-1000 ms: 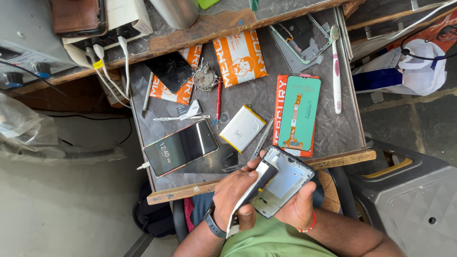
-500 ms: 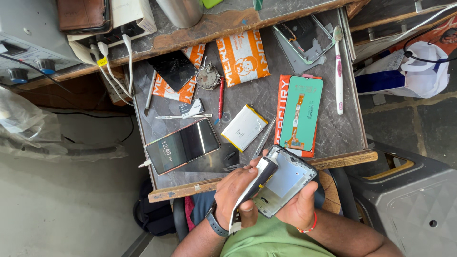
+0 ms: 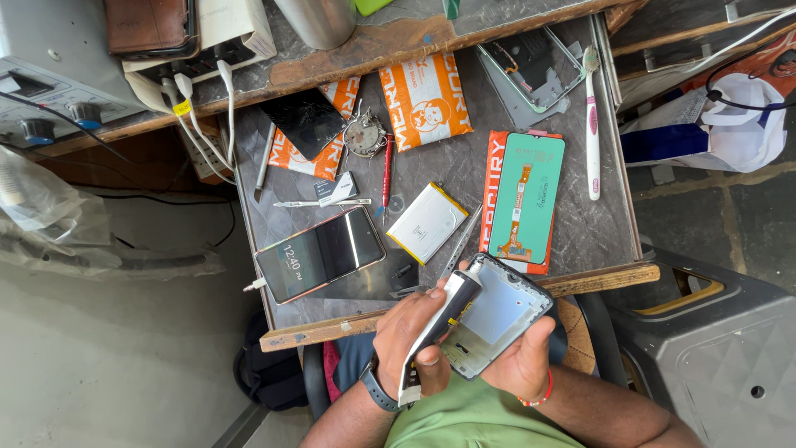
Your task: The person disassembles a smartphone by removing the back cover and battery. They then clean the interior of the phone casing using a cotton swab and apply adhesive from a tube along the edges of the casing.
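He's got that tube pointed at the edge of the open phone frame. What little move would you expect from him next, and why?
Probably a slow slide of the tube along the rim of the phone frame. The left hand holds its nozzle right at the frame's upper corner, while the right hand cradles the frame from beneath, open side up. Whether anything has come out of the nozzle is too small to tell.

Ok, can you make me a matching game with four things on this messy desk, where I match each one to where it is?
Things:
1. toothbrush
2. glue tube
3. lit phone
4. red screwdriver

Places:
A. in the left hand
B. lying at the desk's right edge
C. lying between the two orange packets
D. face up, left of the silver battery

Pairs: 1-B, 2-A, 3-D, 4-C
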